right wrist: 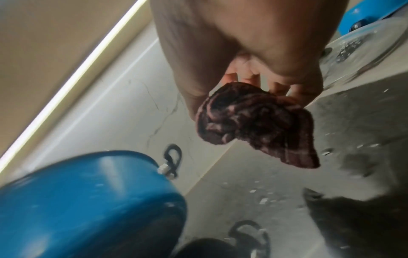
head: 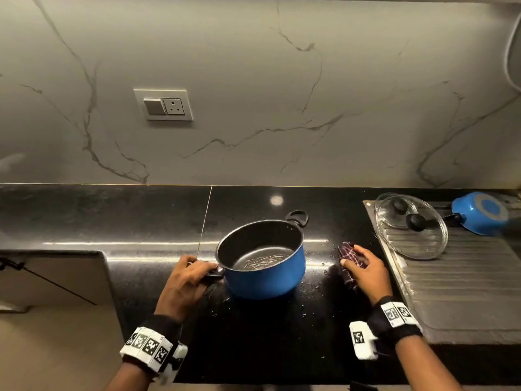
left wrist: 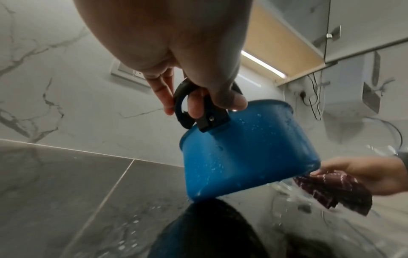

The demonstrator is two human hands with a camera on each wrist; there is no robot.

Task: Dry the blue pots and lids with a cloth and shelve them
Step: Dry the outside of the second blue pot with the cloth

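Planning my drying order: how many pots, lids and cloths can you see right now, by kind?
Blue pots: 2, big pot in the left hand, small one overturned on the drainer
Glass lids: 2
Cloths: 1, in the right hand
Total: 5

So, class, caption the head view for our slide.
Left hand grips wet blue metal pot's handle; right hand holds maroon cloth.

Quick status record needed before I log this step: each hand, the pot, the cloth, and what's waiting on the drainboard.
left hand: grips the near handle of the blue pot
right hand: holds the dark checked cloth, apart from the pot
pot state: upright on the black counter, droplets on its wall, wet streaks inside
drainboard: glass lid, second blue pot upside down
drying: not yet begun
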